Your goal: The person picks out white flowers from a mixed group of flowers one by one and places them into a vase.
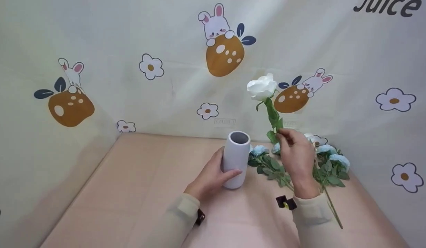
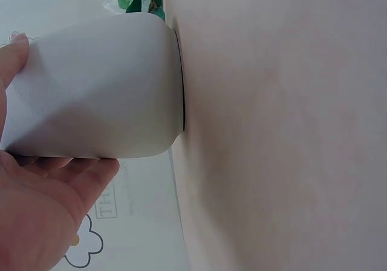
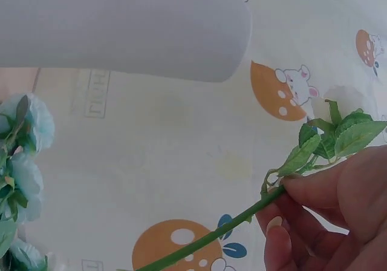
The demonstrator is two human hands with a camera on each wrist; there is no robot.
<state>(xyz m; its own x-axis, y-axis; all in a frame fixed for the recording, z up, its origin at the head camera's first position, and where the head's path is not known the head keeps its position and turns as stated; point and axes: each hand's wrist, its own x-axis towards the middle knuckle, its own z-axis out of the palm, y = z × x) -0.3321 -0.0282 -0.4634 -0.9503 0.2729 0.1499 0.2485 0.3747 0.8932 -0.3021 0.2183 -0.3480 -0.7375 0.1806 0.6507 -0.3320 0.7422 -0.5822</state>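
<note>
A tall white vase (image 1: 235,162) stands upright on the table, its round mouth facing up. My left hand (image 1: 213,174) grips it from the left side, thumb across the front and fingers behind. In the left wrist view the vase (image 2: 103,89) shows its base at the tabletop. My right hand (image 1: 297,155) pinches the green stem of a white rose (image 1: 262,88), raised to the right of the vase with its bloom above the rim. The right wrist view shows the stem (image 3: 211,231) between thumb and fingers, its bare end pointing away from the leaves.
Light blue flowers with leafy stems (image 1: 270,165) lie on the table right of the vase. More blue flowers (image 1: 338,162) lie farther right, one long stem reaching toward the front. A printed backdrop (image 1: 171,96) rises behind the pinkish table (image 1: 147,172).
</note>
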